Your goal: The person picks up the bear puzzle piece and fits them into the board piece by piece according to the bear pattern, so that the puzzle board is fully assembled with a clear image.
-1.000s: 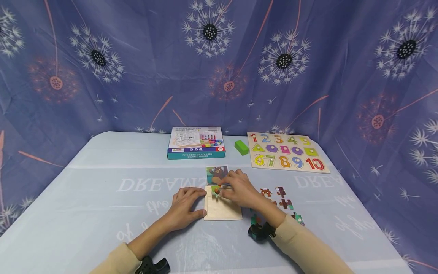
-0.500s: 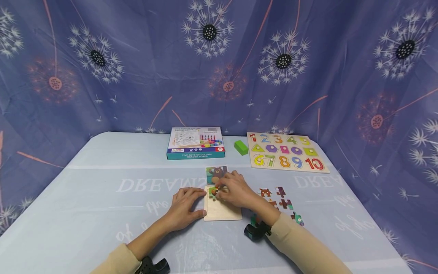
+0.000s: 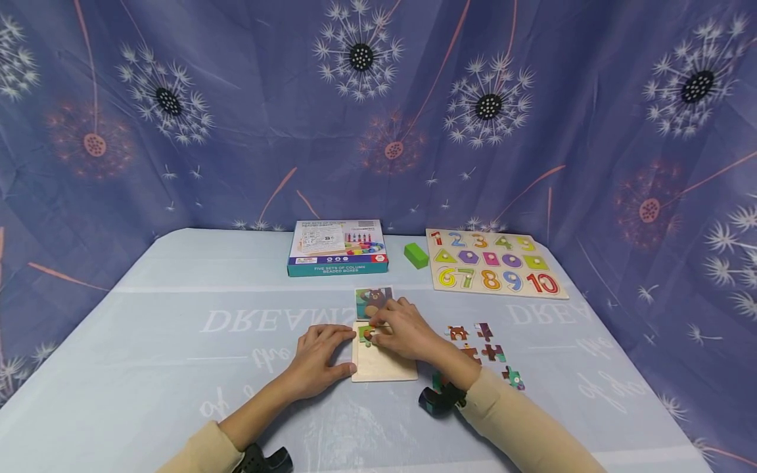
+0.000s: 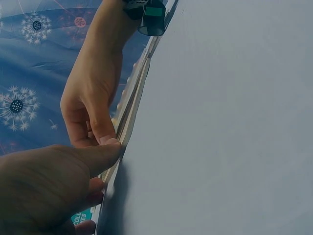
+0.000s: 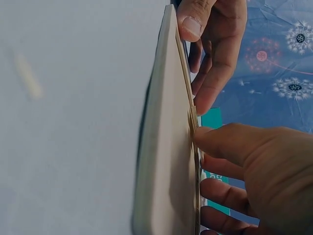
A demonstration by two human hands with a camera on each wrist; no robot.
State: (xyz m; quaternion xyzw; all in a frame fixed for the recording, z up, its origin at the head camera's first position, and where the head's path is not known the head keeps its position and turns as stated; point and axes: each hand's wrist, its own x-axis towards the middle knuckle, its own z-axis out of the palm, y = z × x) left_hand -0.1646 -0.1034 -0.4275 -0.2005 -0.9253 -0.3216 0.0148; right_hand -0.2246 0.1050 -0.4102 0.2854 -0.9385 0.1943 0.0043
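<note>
A shallow wooden puzzle tray [image 3: 384,364] lies in front of the person. My right hand [image 3: 407,334] pinches a green-and-brown jigsaw piece [image 3: 364,334] in the tray's upper left corner, partly covered by the fingers. Along the tray's left side rests my left hand [image 3: 319,361], its index fingertip near the upper corner and its thumb [image 5: 190,27] at the edge lower down. Just behind the tray lies a bear picture card [image 3: 371,302], overlapped by the right fingers. In the right wrist view the right thumb [image 5: 208,138] is right at the tray's inner face.
Several loose jigsaw pieces [image 3: 492,353] lie to the right, some hidden under the right forearm. Toward the back stand a bead-set box [image 3: 338,269], a green block [image 3: 416,255] and a number-and-shape peg board [image 3: 497,263]. A patterned curtain [image 3: 248,131] hangs behind the table.
My right hand has moved slightly left, carrying the jigsaw piece from over the tray's top edge area into its upper left corner. The left hand has stayed at the tray's side.
</note>
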